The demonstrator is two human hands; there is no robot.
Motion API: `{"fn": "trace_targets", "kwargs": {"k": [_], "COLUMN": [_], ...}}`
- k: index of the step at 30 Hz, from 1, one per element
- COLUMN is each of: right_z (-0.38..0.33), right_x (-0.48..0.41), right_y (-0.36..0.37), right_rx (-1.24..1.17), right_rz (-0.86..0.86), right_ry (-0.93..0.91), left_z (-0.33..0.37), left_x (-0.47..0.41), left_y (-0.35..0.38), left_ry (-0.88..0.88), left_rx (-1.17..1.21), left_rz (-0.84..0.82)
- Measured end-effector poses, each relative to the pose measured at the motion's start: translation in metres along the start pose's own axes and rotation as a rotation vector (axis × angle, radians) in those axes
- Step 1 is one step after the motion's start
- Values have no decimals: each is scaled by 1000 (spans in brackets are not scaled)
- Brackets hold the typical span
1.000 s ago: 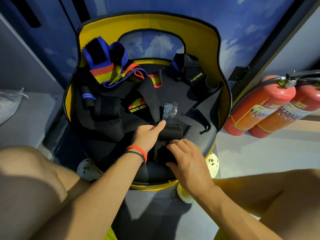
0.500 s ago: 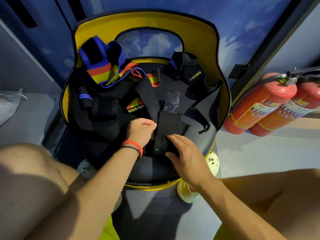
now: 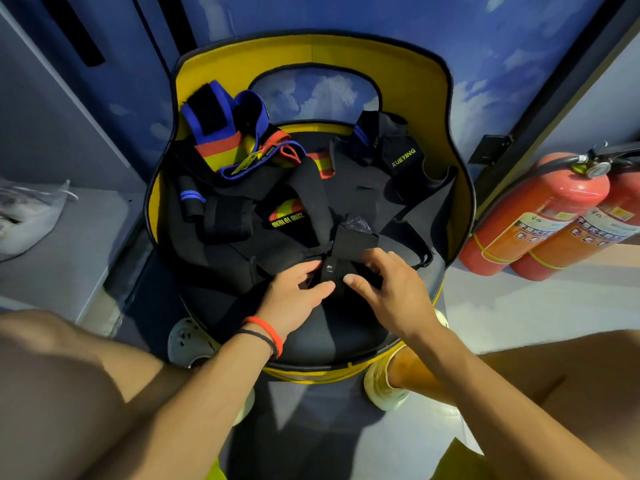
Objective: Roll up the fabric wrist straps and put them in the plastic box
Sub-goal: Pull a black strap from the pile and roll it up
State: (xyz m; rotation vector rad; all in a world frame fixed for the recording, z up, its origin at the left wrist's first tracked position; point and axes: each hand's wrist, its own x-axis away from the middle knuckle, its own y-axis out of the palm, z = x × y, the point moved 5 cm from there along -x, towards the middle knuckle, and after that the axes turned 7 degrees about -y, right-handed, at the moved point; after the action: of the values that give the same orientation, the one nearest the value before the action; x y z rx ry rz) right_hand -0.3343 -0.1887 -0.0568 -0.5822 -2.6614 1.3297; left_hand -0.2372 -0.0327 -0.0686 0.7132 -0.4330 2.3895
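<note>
Blue wall painted with clouds, and in front of it a yellow-backed chair (image 3: 415, 81) heaped with wrist straps. The left hand (image 3: 294, 289) pinches the near end of the black strap (image 3: 353, 242) at the front of the seat. The right hand (image 3: 391, 289) curls over the same end from the other side, thumb and fingers nipping it, so this looks like the very start of a roll. The danger is a crooked first turn: if one hand winds faster, the roll cones out and slackens. The strap's far end lies on the pile beside a scrap of clear plastic (image 3: 358, 224), which could get wound in. Any grippy patch on the strap may snag its neighbours and drag them along. The plastic box is nowhere in view, so a loose roll could spring open while being carried to it. Far left, a white bag (image 3: 27, 209) sits on a grey bench (image 3: 69, 254). On the chair lie a blue-edged strap (image 3: 211, 109), a ZERO TO HERO strap (image 3: 287, 220) and a XUEYING strap (image 3: 403, 157), all crowding the rolling space. Two red fire extinguishers (image 3: 540, 209) stand well apart on the right.
</note>
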Motion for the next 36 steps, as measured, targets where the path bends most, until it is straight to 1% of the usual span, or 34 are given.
{"fn": "trace_targets", "kwargs": {"k": [2, 5, 8, 10, 12, 14, 16, 18, 20, 22, 26, 28, 30, 32, 36], "right_z": [0, 3, 6, 8, 5, 0, -10, -20, -23, -21, -20, -18, -14, -9, 2], "right_x": [5, 13, 13, 12, 12, 14, 19, 25, 30, 33, 35, 29, 22, 14, -3], "right_y": [1, 6, 6, 7, 8, 10, 9, 7, 5, 5, 13, 16, 16, 14, 7], "right_rx": [5, -37, -161, -200, -109, 56, 165, 227, 244, 245, 321, 292, 259, 231, 119], "right_rz": [-8, -46, -114, -140, -113, -15, 98, 162, 196, 190, 59, 35, 16, -29, -116], "right_ry": [-27, -35, 11, 29, -14, -76, -135, -186, -210, -221, -241, -249, -258, -253, -176], "left_z": [1, 0, 0, 2, 4, 6, 8, 8, 10, 11, 12, 9, 6, 4, 0], "left_x": [5, 15, 20, 21, 19, 15, 11, 6, 1, -3, -10, -11, -10, -7, 2], "left_y": [-1, 0, -1, 1, 1, 3, 3, 3, 4, 4, 4, 1, 3, 4, 11], "left_ry": [-4, -13, -27, -52, -60, -41, -56, -104, -115, -124, -94, -68, -58, -91, -175], "left_rx": [-32, -109, -184, -199, -256, -297, -290, -252, -232, -235, -247, -274, -251, -168, 143], "left_rz": [-8, -112, -160, -181, -152, -102, -40, -10, -31, -22, 44, 72, 57, 35, -30]}}
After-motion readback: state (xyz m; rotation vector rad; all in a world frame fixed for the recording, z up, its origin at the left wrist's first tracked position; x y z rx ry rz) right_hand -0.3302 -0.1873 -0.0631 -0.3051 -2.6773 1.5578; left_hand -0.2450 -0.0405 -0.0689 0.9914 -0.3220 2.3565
